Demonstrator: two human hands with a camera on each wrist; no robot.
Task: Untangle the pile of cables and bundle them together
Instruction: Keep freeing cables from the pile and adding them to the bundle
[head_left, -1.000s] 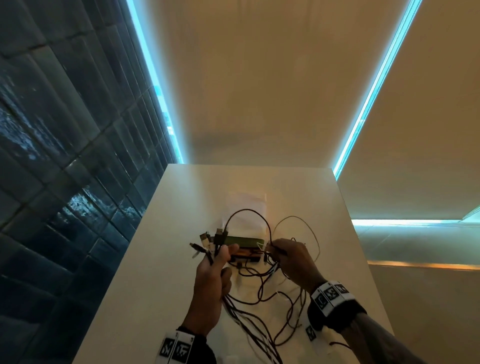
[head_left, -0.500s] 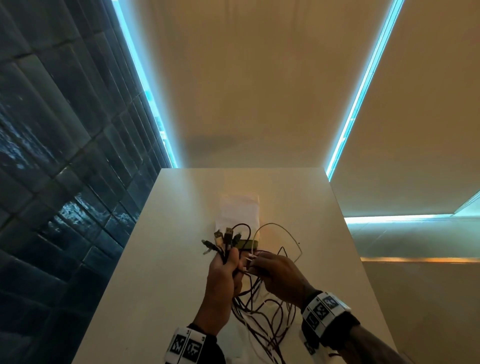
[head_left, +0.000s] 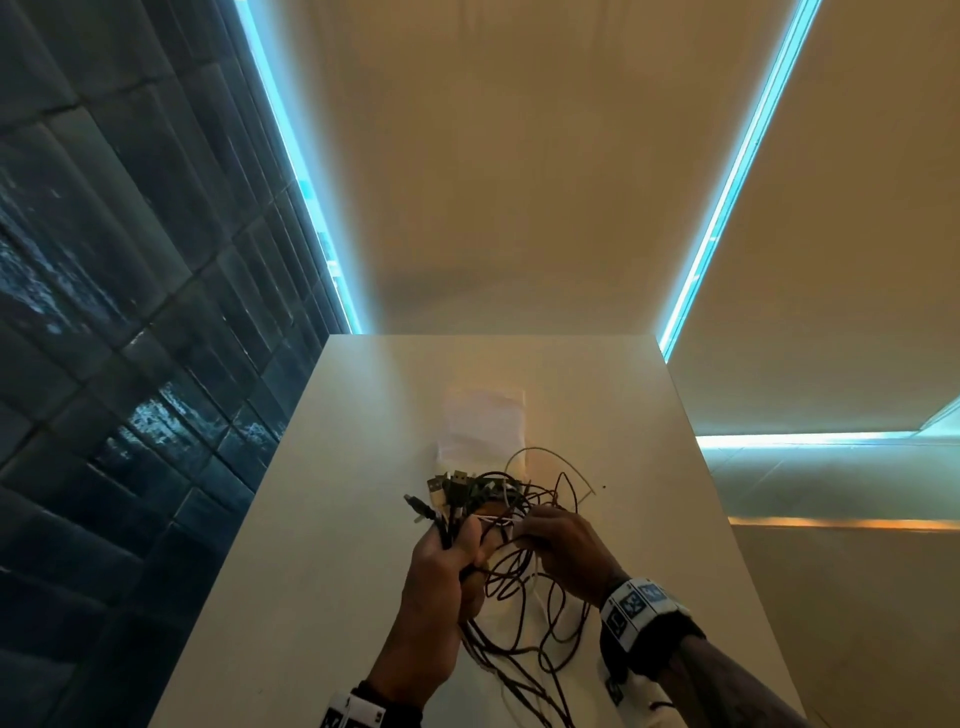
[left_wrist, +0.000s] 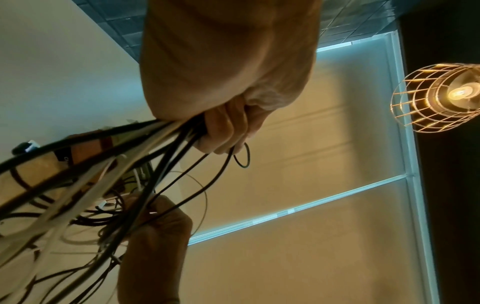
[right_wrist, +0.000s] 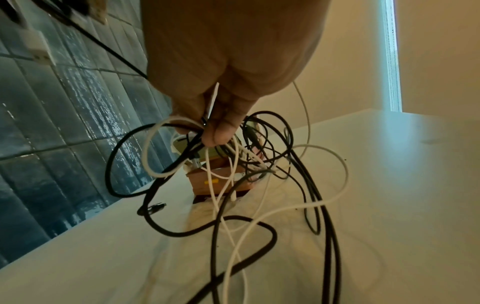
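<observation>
- Head view: I see the left hand (head_left: 441, 566) clench the plug ends of the cables (head_left: 514, 587) above the table (head_left: 322, 545); the right hand (head_left: 563, 545) has closed in beside it since a second ago.
- Left wrist view: the gathered strands leave the fist together, so bundling can begin.
- Right wrist view: the fingers (right_wrist: 221, 131) pinch black and white loops; the slack below looks tangled.

The head view looked down and forward over the white table (head_left: 322, 519), both hands low near 6 o'clock. The left wrist view sat close under the left hand (left_wrist: 228, 67), facing up toward a caged lamp (left_wrist: 439, 96) at 3 o'clock. The right wrist view hung close behind the right hand (right_wrist: 228, 57), sharing the cables (right_wrist: 259, 224) and table.
</observation>
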